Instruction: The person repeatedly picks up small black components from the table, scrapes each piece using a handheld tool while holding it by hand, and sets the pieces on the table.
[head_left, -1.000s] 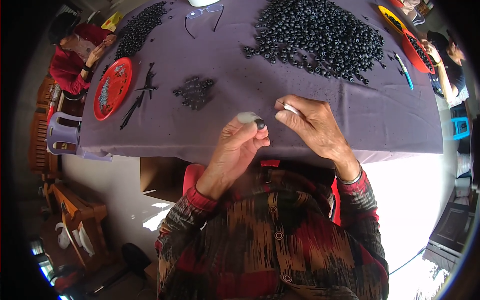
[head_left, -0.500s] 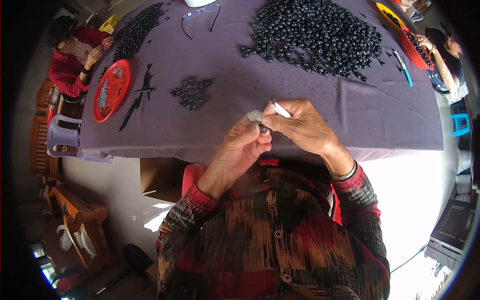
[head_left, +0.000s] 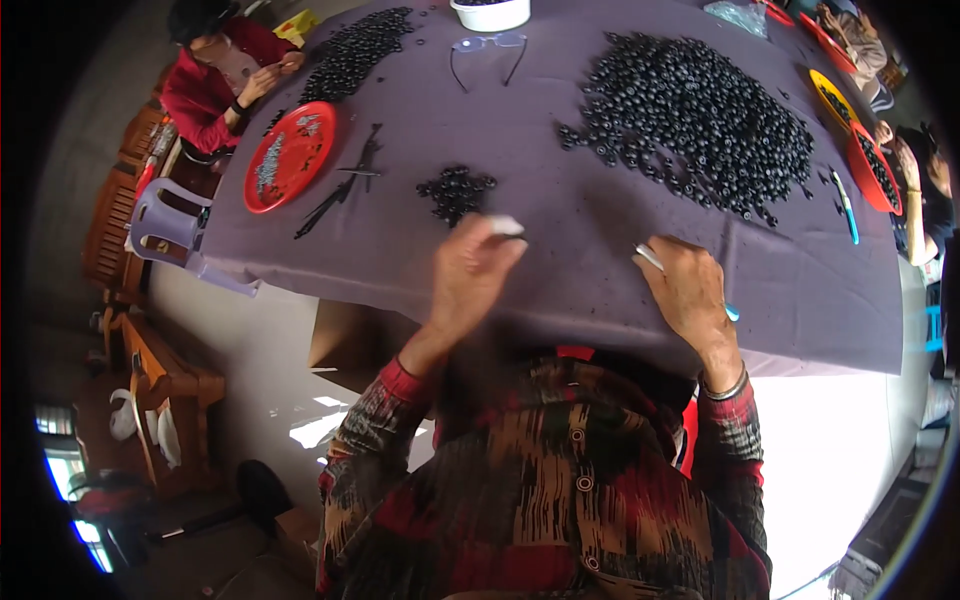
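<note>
My left hand (head_left: 468,275), smeared by motion, is raised beside a small cluster of black ring-like pieces (head_left: 455,193). A white covering (head_left: 504,226) wraps one fingertip. Pinched between that finger and the thumb is a small black piece (head_left: 516,236), only partly visible. Farther right, my right hand (head_left: 688,290) is closed round a slim white-and-blue tool (head_left: 650,257); its pale end sticks out past the fingers and its blue end shows by the wrist. The tool's middle is hidden in the palm. A large heap of similar black pieces (head_left: 705,125) lies beyond my right hand.
On the purple tablecloth (head_left: 590,290) are a red plate (head_left: 322,115), black strips (head_left: 340,195), eyeglasses (head_left: 490,42), a white tub (head_left: 492,16) and another white-and-blue tool (head_left: 846,208). People sit at the left and right, with a red bowl (head_left: 895,200) at the right edge.
My hands have come apart: the left has moved toward the small cluster, the right away to the right with the tool. The view has shifted, and the white tub shows more fully.
</note>
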